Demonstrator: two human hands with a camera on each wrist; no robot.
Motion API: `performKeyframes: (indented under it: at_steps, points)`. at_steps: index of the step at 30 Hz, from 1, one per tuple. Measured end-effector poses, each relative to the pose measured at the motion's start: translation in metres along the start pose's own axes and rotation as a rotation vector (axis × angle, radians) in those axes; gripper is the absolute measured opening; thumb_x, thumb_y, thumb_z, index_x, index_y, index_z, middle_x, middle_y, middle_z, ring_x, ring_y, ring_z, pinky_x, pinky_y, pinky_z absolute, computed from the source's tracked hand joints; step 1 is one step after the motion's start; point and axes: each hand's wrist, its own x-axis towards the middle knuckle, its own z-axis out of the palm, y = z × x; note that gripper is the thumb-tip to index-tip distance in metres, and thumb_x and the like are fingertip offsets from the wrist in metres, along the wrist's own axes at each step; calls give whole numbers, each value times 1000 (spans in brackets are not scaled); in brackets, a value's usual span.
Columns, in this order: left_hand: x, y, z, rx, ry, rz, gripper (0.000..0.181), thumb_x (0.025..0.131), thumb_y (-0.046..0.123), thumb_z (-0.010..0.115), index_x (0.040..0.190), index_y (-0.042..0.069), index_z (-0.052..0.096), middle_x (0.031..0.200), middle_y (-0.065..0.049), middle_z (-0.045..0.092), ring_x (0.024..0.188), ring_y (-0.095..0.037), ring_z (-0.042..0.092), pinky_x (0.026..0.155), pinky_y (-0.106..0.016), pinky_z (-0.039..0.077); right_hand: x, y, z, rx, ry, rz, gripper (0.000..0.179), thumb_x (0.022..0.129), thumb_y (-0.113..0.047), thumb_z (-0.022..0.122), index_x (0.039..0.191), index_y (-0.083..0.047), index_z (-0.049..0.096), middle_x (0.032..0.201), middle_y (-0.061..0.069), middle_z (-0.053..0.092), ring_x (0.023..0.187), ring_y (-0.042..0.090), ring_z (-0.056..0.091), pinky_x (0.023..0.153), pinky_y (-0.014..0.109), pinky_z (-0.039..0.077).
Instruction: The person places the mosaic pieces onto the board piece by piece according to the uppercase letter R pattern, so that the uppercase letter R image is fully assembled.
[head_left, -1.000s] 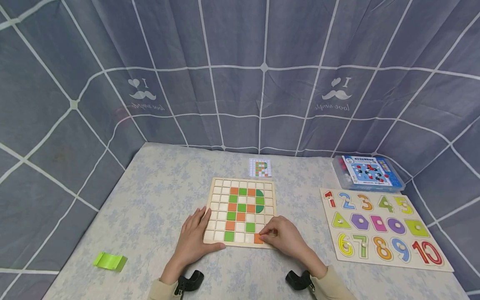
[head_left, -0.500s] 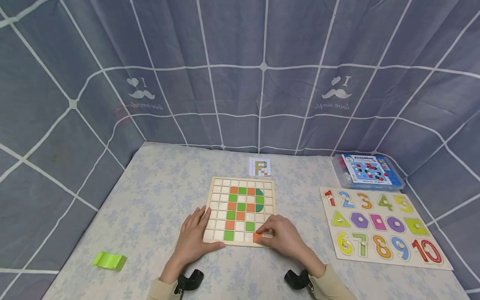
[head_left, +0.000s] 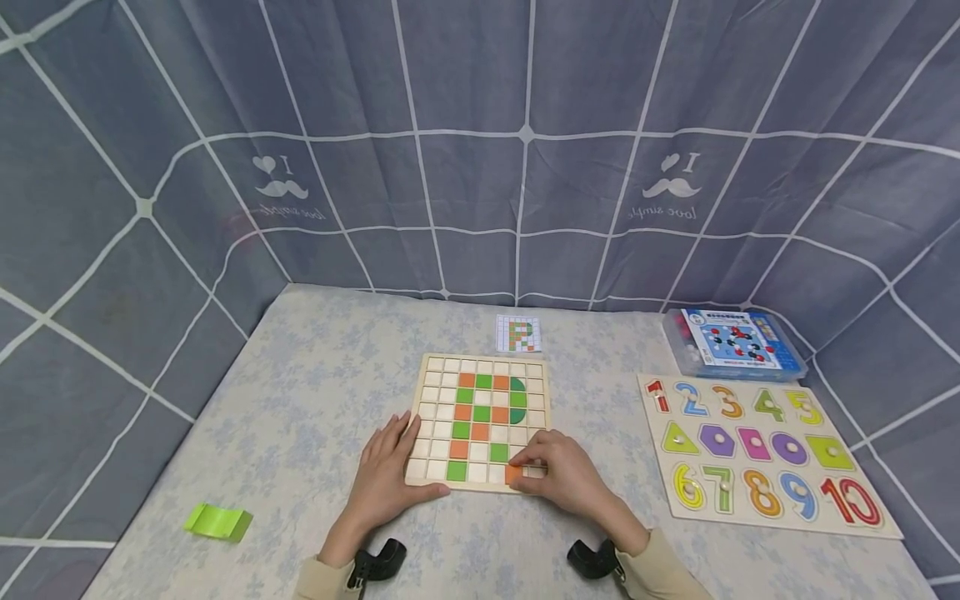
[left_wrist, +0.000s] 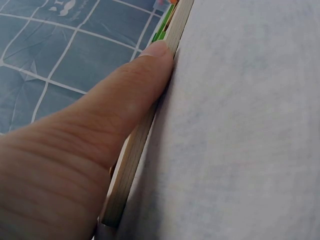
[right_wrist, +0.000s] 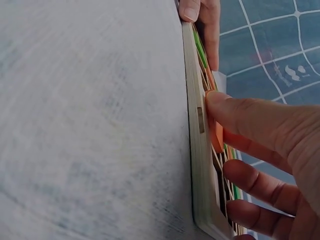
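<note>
A wooden grid board [head_left: 483,357] lies on the table, with orange and green square tiles and dark green rounded pieces forming a letter R shape. My left hand [head_left: 388,468] rests along its left side, fingers extended, the thumb lying over the front edge. In the left wrist view that thumb [left_wrist: 125,90] presses on the board's rim. With thumb and index finger, my right hand [head_left: 567,472] pinches an orange square tile [head_left: 513,474] at the front row, near the right corner. The right wrist view shows this tile [right_wrist: 218,136] tipped up above the grid.
Behind the board lies a small pattern card [head_left: 518,334] showing a coloured R. A number and shape puzzle board [head_left: 735,425] occupies the right side, with a clear box of molecule parts [head_left: 738,343] behind it. A bright green holder [head_left: 218,522] sits at the left. Grid-patterned curtains surround the table.
My right index finger has shifted slightly over the orange tile, covering more of it. The left hand stays in place on the board.
</note>
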Motion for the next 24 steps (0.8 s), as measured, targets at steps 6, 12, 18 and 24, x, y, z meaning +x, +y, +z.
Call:
performKeyframes:
  at_steps: [6,12,18,24]
  points:
    - [1,1,1,-1,2,7,111,65,59,78,147,1,32,152,-19,25,140,-37,15,109,-55,12,-2,1,0,-45,26,1,17,73,-28,84,88,-22,77,82,-16,56,74,7,48,61,23,39]
    - [1,2,1,-2,-2,12,111,65,59,79,147,1,32,152,-20,25,140,-38,15,109,-55,12,-4,2,-1,-40,35,18,14,72,-25,84,85,-22,77,80,-15,55,72,6,48,58,23,39]
    - [1,1,1,-5,-3,7,111,65,59,78,147,1,32,151,-20,25,140,-38,15,109,-55,13,-6,2,-1,-22,26,38,13,74,-26,83,86,-23,78,79,-15,55,72,7,47,56,23,36]
    - [-1,0,3,-11,-14,5,111,66,61,77,147,1,32,151,-20,25,140,-38,15,109,-55,13,-9,4,-2,24,-7,32,14,76,-28,82,88,-23,76,83,-15,58,76,9,49,58,24,37]
